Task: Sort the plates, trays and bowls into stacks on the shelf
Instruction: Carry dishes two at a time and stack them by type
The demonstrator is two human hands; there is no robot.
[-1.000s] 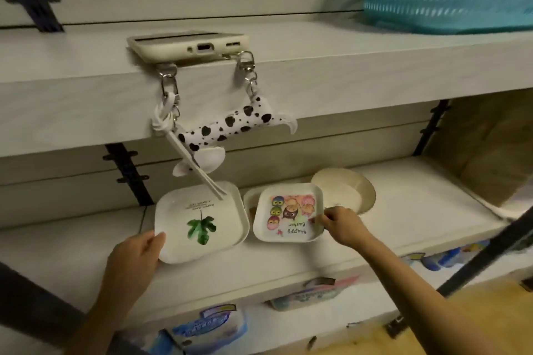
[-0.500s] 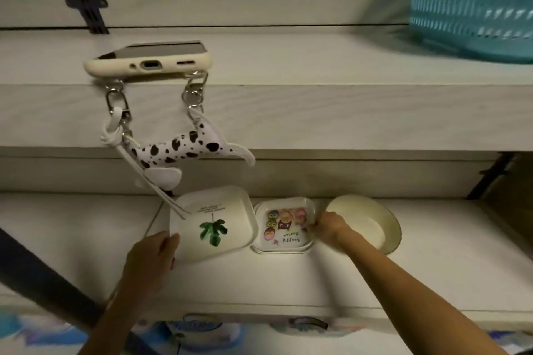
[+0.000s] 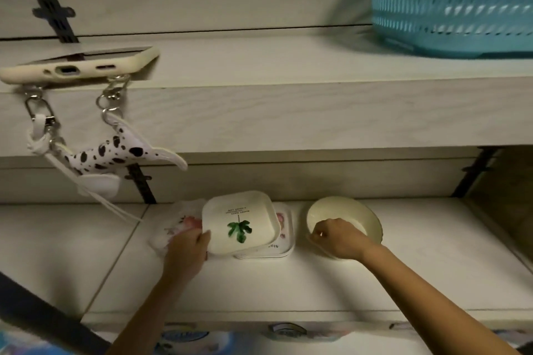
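On the lower shelf (image 3: pixel 317 288), my left hand (image 3: pixel 187 248) grips the left edge of a square white plate with a green leaf (image 3: pixel 239 223). That plate lies tilted over a stack of square cartoon-print plates (image 3: pixel 284 245), of which only the right rim shows. Left of it a floral plate (image 3: pixel 176 225) peeks out behind my left hand. My right hand (image 3: pixel 339 238) grips the front rim of a round cream bowl (image 3: pixel 346 215) to the right of the stack.
A phone (image 3: pixel 78 66) lies on the upper shelf edge, and a spotted plush charm (image 3: pixel 115 153) hangs from it over the lower shelf's left side. A teal basket (image 3: pixel 452 3) stands at the upper right. Packages (image 3: pixel 187 337) sit below the shelf.
My left hand has carried the leaf plate to the right, over the cartoon plate stack, uncovering a floral plate. My right hand has left the cartoon plate and gone right to the bowl's rim.
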